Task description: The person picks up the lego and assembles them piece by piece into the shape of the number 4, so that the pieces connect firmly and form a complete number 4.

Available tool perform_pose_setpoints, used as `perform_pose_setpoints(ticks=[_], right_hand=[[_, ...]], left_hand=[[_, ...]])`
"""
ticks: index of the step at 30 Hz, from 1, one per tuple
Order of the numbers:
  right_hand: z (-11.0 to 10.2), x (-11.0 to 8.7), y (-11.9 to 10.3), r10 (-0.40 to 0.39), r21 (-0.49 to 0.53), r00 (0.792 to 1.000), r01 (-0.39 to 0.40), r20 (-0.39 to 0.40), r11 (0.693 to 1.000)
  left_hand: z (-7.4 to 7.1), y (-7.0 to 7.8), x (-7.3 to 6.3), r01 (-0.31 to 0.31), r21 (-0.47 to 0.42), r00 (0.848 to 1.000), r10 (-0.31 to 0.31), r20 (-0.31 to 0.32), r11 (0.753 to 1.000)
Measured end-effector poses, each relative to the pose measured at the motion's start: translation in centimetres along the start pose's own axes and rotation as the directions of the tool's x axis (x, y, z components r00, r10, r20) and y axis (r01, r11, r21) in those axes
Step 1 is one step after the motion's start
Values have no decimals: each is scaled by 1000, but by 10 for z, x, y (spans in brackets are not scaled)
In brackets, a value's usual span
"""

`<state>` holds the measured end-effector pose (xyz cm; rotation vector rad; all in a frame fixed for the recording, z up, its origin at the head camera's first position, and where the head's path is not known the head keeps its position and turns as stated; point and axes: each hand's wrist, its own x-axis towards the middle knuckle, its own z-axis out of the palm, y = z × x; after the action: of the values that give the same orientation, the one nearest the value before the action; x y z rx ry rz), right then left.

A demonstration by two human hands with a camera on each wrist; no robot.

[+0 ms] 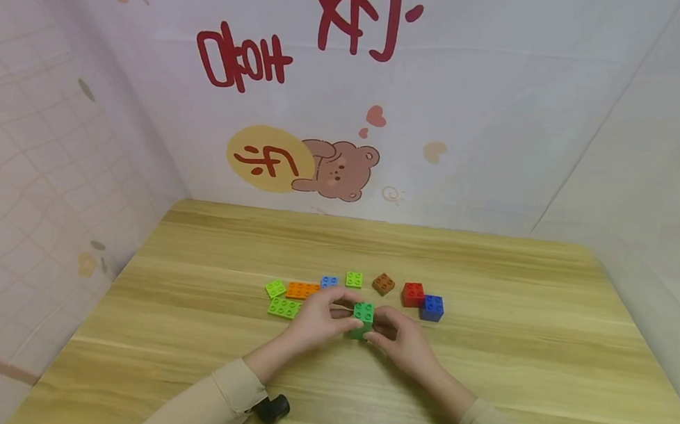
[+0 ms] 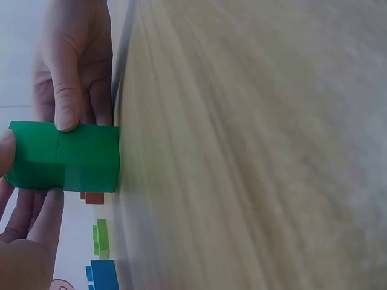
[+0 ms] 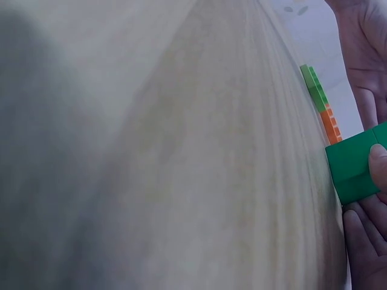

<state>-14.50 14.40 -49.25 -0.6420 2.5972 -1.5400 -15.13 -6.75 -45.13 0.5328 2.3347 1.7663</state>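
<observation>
Two green toy bricks stand stacked, an upper brick [image 1: 364,310] directly on a lower brick [image 2: 91,154], their seam visible in the left wrist view. From the left, my left hand [image 1: 317,318] pinches the upper brick between thumb and fingers. My right hand [image 1: 406,345] holds the stack from the other side, its thumb near the seam in both wrist views. The stack is upright, its base at the table surface. Some fingertips of both hands are hidden behind the bricks.
On the wooden table [image 1: 496,279], behind and left of my hands, lie lime plates [image 1: 283,308], an orange brick [image 1: 302,291] and a light blue brick [image 1: 329,282]. Farther right are a brown brick [image 1: 383,284], a red brick [image 1: 414,294] and a dark blue brick [image 1: 432,308].
</observation>
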Motion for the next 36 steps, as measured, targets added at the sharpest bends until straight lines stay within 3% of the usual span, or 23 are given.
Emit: perform_pose_setpoints(ticks=[11,17,23,30,36], right_hand=[[1,0,-2,29,-1,1000,-29,5,1000],[1,0,-3,53,1,999,-53,7,999],[2,0,-3,73,-18,997,-73,6,997],[2,-1,-3,88,-23,996,-88,1,996],[2,-1,-5,95,-15,995,-95,-2,995]], left_hand=[[-21,-3,-8,-12,-1,997,12,73,1000],[-35,-13,-18,-16,32,999,15,34,999],[-53,-20,-29,29,33,999,-28,-23,999],[-78,-23,-35,12,120,995,0,-100,993],[-92,-28,-37,19,143,990,1,-142,990]])
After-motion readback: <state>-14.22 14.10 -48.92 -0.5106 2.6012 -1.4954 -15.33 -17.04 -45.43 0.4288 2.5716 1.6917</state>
